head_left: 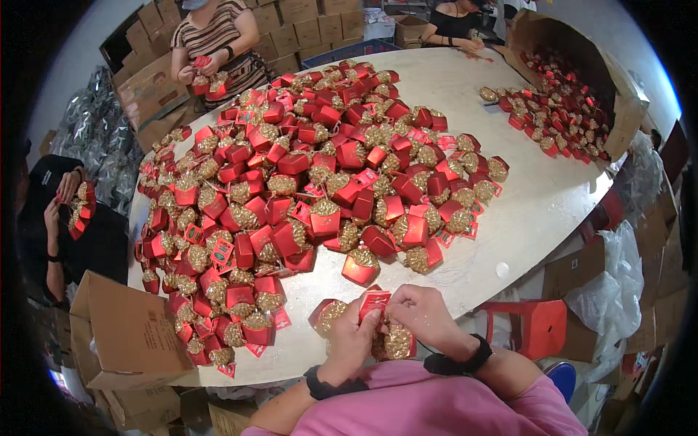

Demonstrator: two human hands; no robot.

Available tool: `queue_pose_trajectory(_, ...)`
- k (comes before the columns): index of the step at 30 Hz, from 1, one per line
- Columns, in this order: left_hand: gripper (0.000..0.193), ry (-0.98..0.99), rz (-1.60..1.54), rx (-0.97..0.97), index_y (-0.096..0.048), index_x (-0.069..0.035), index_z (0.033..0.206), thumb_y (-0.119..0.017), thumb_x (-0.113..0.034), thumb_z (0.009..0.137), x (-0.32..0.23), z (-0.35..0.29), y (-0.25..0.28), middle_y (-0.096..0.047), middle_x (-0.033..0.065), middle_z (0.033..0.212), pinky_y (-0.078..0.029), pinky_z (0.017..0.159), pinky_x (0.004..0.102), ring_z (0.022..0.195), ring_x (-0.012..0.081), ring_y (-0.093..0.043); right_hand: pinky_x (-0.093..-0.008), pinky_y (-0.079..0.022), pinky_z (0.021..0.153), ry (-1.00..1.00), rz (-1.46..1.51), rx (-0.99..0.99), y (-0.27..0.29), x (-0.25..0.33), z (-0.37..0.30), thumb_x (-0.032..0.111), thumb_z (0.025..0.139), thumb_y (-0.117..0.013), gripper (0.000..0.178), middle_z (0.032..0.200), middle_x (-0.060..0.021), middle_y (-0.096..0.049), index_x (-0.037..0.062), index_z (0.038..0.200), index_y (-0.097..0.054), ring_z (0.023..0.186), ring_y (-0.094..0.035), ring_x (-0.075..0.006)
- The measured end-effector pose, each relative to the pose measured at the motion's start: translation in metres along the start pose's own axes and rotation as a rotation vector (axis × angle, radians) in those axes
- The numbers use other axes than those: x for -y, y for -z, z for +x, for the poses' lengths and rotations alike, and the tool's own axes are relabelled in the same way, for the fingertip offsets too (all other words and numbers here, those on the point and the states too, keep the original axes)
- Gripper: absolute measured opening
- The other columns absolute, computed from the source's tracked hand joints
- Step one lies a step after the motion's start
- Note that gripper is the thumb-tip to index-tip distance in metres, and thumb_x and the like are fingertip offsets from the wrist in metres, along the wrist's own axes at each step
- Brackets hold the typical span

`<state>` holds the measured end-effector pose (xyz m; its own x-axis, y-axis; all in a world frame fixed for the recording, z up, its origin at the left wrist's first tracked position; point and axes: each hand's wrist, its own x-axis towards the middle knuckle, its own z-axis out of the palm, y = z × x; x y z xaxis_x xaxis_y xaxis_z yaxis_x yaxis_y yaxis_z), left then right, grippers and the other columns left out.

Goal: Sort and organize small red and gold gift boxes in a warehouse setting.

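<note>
At the table's near edge my left hand is closed around a small red printed tag, its thumb lying along the front. My right hand pinches with fingertips beside the tag; what lies between them is too small to make out. Below both hands hangs a red ornament with a crinkled gold top, partly covered by my fingers. A similar ornament shows just left of my left hand. In front of me, one loose ornament sits at the near side of a large heap of them.
The pale table carries the heap. An open carton spills more ornaments at the far right. Another carton stands at the left edge. Two people across the table and one at the left handle items. A red stool is at right.
</note>
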<state>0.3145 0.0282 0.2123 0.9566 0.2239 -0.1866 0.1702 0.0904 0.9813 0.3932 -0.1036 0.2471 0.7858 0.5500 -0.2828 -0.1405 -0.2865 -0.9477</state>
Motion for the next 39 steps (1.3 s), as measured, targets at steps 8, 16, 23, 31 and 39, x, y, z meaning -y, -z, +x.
queue_pose_trajectory(8, 0.023, -0.161, 0.196, -0.037, -0.05, 0.0, 0.109, -0.047, -0.009, 0.088, -0.019, 0.0, -0.003, -0.057, 0.0046, 0.089, -0.045, 0.066, 0.0228, 0.074, 0.0083, -0.055, -0.0213, -0.042, 0.051, -0.036, -0.085, -0.048, -0.01, 0.004, 0.001, 0.011, 0.079, -0.058, 0.015, 0.064, -0.0032, -0.056, -0.0034, 0.08, -0.055, 0.059, -0.053, -0.0056)
queue_pose_trajectory(16, 0.027, 0.062, -0.17, 0.115, -0.047, -0.001, 0.113, -0.047, -0.01, 0.088, -0.016, 0.001, 0.01, -0.059, 0.0034, 0.085, -0.045, 0.06, 0.0204, 0.064, 0.0074, -0.056, -0.0318, -0.045, 0.059, -0.021, -0.204, -0.056, -0.007, 0.025, -0.002, 0.013, 0.079, -0.055, 0.016, 0.071, -0.012, -0.058, -0.0019, 0.084, -0.051, 0.064, -0.06, -0.0194)
queue_pose_trajectory(23, 0.026, 0.143, -0.125, 0.206, -0.047, 0.001, 0.112, -0.047, -0.01, 0.089, -0.019, 0.0, 0.015, -0.059, 0.0044, 0.086, -0.045, 0.059, 0.0204, 0.062, 0.0077, -0.056, -0.0253, -0.041, 0.066, 0.325, -0.031, 0.198, 0.017, 0.015, 0.037, 0.009, 0.075, -0.058, 0.016, 0.083, -0.0047, -0.058, -0.0006, 0.087, -0.06, 0.076, -0.053, -0.0116)
queue_pose_trajectory(31, 0.024, 0.188, -0.044, 0.217, -0.05, 0.002, 0.109, -0.047, -0.008, 0.088, -0.027, 0.0, 0.019, -0.061, 0.0069, 0.085, -0.046, 0.06, 0.0213, 0.062, 0.0102, -0.058, -0.021, -0.04, 0.065, 0.181, 0.166, 0.343, 0.012, -0.003, 0.052, 0.009, 0.079, -0.058, 0.009, 0.075, -0.0003, -0.054, 0.0002, 0.081, -0.056, 0.071, -0.05, -0.0066)
queue_pose_trajectory(39, 0.024, 0.216, -0.119, 0.129, -0.046, 0.005, 0.107, -0.043, -0.007, 0.086, -0.033, 0.001, 0.034, -0.061, 0.0152, 0.09, -0.048, 0.061, 0.0255, 0.064, 0.0164, -0.06, -0.0211, -0.04, 0.057, 0.075, 0.352, 0.218, 0.019, -0.019, 0.047, 0.007, 0.076, -0.059, 0.006, 0.066, 0.0005, -0.055, 0.001, 0.077, -0.057, 0.063, -0.048, -0.0051)
